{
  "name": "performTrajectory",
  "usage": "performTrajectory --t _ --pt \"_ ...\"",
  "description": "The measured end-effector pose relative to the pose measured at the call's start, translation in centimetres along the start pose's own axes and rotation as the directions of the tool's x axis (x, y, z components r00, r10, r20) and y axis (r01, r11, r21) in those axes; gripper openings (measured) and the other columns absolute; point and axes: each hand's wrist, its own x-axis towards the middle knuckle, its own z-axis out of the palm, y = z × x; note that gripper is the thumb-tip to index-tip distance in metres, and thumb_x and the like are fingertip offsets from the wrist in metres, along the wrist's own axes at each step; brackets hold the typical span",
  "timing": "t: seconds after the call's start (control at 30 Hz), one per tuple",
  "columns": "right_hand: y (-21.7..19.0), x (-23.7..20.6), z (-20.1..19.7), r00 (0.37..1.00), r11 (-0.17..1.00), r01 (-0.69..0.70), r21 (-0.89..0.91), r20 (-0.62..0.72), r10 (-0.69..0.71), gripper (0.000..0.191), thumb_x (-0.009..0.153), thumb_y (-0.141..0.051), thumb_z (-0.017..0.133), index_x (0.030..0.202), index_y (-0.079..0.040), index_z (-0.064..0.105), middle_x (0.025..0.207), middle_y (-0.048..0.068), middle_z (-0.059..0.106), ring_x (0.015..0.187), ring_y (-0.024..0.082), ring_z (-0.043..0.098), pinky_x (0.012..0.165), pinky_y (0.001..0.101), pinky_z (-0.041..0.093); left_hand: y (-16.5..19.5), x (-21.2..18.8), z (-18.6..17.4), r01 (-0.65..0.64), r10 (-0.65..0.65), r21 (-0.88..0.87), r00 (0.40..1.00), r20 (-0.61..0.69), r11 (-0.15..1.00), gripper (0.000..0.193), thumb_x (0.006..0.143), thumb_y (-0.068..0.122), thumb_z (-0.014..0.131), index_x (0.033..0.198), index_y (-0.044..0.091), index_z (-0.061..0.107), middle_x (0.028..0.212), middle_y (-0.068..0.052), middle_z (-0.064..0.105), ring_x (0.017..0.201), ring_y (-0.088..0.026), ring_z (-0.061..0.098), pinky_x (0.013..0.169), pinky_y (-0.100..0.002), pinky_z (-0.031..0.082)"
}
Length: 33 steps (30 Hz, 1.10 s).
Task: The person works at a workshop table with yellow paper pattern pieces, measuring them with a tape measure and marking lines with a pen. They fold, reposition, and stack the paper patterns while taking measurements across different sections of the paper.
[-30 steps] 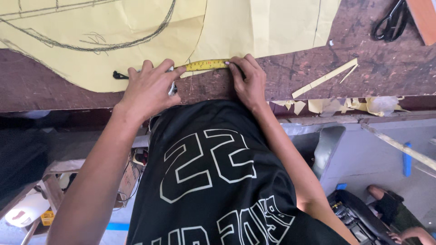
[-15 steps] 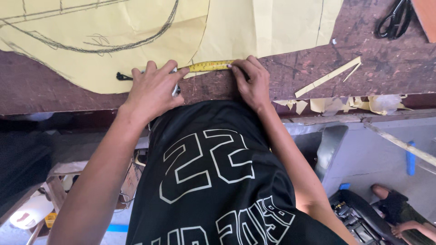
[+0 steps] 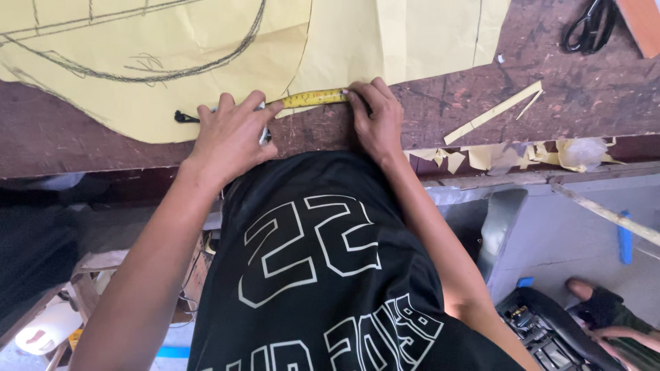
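— What did the head view give you?

— I looked straight down over a black shirt at a worn, scratched brown wooden tabletop. A short yellow tape measure lay stretched flat between the two hands, right along the lower edge of a big sheet of yellow paper.

— How were the hands set?

— The left hand lay palm down, fingers spread over the tape's case end, which was mostly hidden beneath it. Its grip was a flat press, not a closed fist. The right hand had its fingertips curled down on the tape's free end, pinning it to the wood. I judged both were holding the strip taut and straight so it could be read against the paper's edge.

— And the paper itself?

— Thin, matte, pale yellow, with dark pencilled curves sweeping across it and one edge cut in a long arc. A small black object, maybe a pen or marker, poked out just left of the left hand; I couldn't tell which.

— Anything else around?

— Narrow yellow paper strips and crumpled offcuts sat near the tabletop's front edge, to the right. Black-handled scissors lay at the far right corner, well apart from the hands. Below the tabletop, another person's hand showed at the lower right.
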Motion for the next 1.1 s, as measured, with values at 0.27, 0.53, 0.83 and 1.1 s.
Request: performTrajectory --t 0.27,0.53,0.83,1.1 --pt "-0.2 -0.4 0.1 0.999 0.999 0.034 -0.008 -0.009 -0.034 0.008 0.096 -0.009 0.072 0.102 -0.005 0.074 0.090 0.012 0.063 0.082 0.030 0.066 0.070 0.0381 0.051 0.3 -0.2 0.1 0.006 -0.004 0.037 0.999 -0.033 0.999 0.071 0.073 0.033 0.082 0.140 0.023 0.061 0.126 -0.001 0.056 0.107 -0.035 0.054 0.084 -0.064 0.046" --pt "2.8 -1.5 -2.6 0.960 0.853 -0.278 0.441 0.148 0.236 0.008 0.098 -0.006 0.067 0.103 -0.001 0.070 0.084 0.007 0.061 0.073 0.019 0.057 0.064 0.0321 0.044 -0.5 -0.3 0.3 0.001 -0.001 -0.006 1.000 0.015 1.000 0.073 0.073 0.034 0.082 0.142 0.024 0.060 0.131 -0.001 0.055 0.110 -0.033 0.054 0.088 -0.062 0.045" --pt "3.7 -1.7 -7.9 0.876 0.024 -0.387 0.922 0.359 0.323 0.033 0.108 -0.028 0.055 0.086 -0.003 0.055 0.069 0.004 0.047 0.056 0.014 0.046 0.069 0.0322 0.048 1.3 -5.3 -4.1 0.018 0.039 -0.522 0.995 0.097 0.853 0.089 0.071 0.028 0.079 0.153 0.037 0.045 0.136 -0.012 0.058 0.116 -0.032 0.063 0.101 -0.043 0.052" --pt "-1.0 7.4 -4.4 0.803 0.578 -0.580 0.574 0.520 0.291 0.025 0.102 -0.014 0.055 0.123 -0.005 0.065 0.072 -0.001 0.050 0.052 0.009 0.042 0.052 0.0265 0.038 -1.4 -8.7 -0.8 0.249 -0.450 -0.851 0.893 0.017 0.462 0.117 0.071 0.022 0.082 0.164 0.026 0.013 0.119 -0.019 0.069 0.104 -0.026 0.068 0.096 -0.038 0.052"
